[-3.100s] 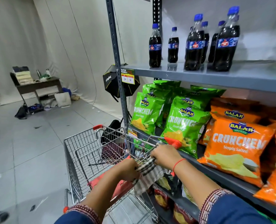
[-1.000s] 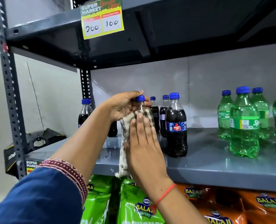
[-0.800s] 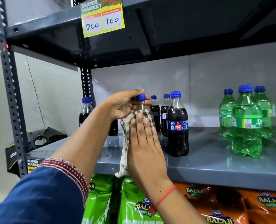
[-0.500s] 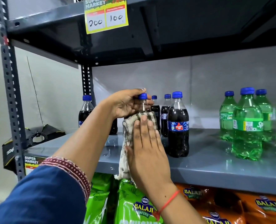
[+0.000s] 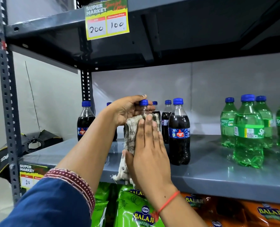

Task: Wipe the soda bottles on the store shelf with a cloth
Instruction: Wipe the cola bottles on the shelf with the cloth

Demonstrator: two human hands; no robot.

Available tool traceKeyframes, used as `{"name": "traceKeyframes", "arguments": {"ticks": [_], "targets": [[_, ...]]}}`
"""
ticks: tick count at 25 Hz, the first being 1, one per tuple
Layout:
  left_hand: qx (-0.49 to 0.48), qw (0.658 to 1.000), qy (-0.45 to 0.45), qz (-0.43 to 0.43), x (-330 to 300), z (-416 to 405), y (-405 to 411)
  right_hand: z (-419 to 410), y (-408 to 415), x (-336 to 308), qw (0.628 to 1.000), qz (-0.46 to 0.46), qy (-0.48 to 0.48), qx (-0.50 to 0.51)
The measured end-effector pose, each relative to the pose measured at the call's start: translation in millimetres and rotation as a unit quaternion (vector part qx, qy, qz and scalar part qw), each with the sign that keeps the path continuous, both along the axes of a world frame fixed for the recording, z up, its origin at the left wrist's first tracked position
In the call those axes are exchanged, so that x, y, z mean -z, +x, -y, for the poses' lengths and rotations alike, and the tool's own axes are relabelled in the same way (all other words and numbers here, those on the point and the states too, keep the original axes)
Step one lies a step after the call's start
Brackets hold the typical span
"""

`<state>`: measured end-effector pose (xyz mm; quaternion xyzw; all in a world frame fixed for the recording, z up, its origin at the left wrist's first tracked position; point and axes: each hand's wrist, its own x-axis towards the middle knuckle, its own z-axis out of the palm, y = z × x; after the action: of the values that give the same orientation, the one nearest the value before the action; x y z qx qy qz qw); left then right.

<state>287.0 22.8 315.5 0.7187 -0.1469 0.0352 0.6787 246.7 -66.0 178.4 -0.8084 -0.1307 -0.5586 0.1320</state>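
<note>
Left hand (image 5: 127,108) clasped round cola bottle (image 5: 143,105) neck; right hand (image 5: 149,151) seemingly flat, fingers extended against cloth (image 5: 131,136).

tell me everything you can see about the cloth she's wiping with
The cloth looks like woven cotton, off-white with dark checked stripes and a frayed lower edge. It is draped over the dark soda bottle, hiding its body, with its tail hanging past the shelf edge. The right hand presses it flat against the bottle; the left hand grips the bottle's neck above it.

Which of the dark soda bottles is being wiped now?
The cola bottle under the cloth: the left hand holds its neck, and the right hand presses the cloth on it.
</note>
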Motion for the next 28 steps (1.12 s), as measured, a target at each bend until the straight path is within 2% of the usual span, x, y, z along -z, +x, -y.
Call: {"name": "traceKeyframes", "arguments": {"ticks": [6,18,22,24,28], "targets": [[0.022,0.999,-0.028,-0.001,-1.7,8.2,-2.9,2.0,3.8,1.2,1.000,0.019,-0.003,0.010],[0.072,0.997,-0.022,0.023,-6.9,9.3,3.1,6.8,6.4,2.5,0.999,0.041,-0.008,0.001],[0.074,0.997,-0.023,0.016,-6.2,8.0,0.4,5.5,3.3,-6.6,1.000,0.009,-0.006,-0.002],[0.068,0.997,-0.027,0.016,-6.0,9.5,0.4,9.1,5.4,-10.2,1.000,0.011,-0.019,-0.018],[0.058,0.998,-0.024,0.017,-6.0,9.5,2.1,16.7,-2.7,21.4,0.997,0.021,-0.072,-0.033]]}}
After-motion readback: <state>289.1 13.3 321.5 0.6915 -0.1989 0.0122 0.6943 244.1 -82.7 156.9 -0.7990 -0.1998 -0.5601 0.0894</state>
